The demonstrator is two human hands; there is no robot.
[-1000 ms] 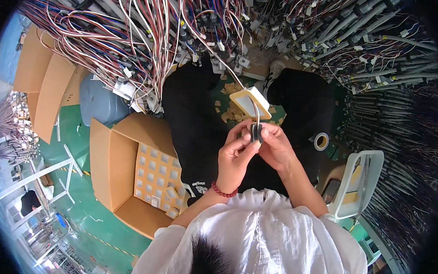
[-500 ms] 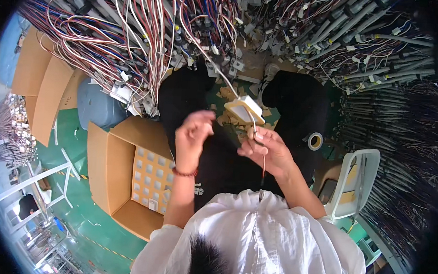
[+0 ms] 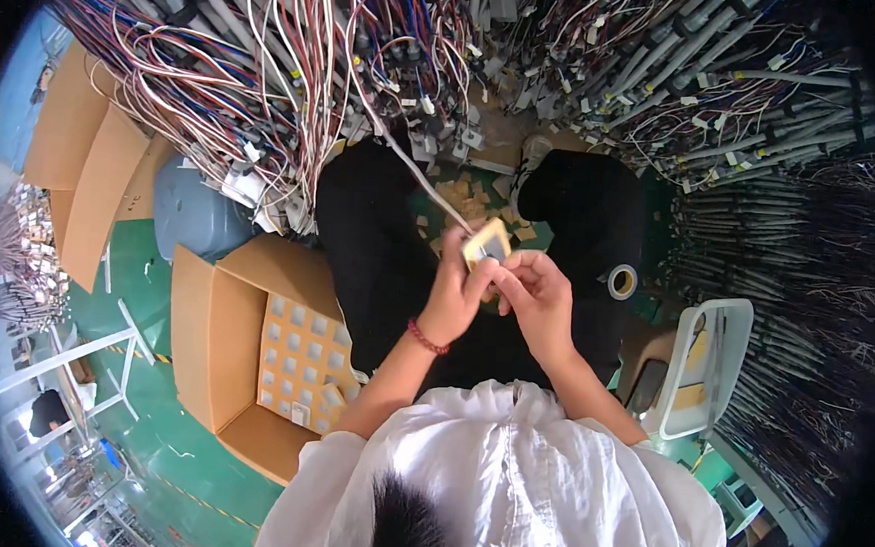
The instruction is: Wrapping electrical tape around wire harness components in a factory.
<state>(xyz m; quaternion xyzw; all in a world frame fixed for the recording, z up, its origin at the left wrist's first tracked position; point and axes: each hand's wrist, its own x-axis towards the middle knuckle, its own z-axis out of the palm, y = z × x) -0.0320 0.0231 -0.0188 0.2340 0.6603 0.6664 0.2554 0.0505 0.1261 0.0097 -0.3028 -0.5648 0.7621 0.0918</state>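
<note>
1. Whereas the left hand had been lifted away half a second before, it was back, fingers clamped on the card.
2. The right hand pinched the card's near edge above the lap, so both hands were working it again.

Even, bright overhead light leaves the white shirt slightly glaring and the black trousers without detail, while strong fisheye bending curves the edges into a dark rim, where wire bundles soften.
</note>
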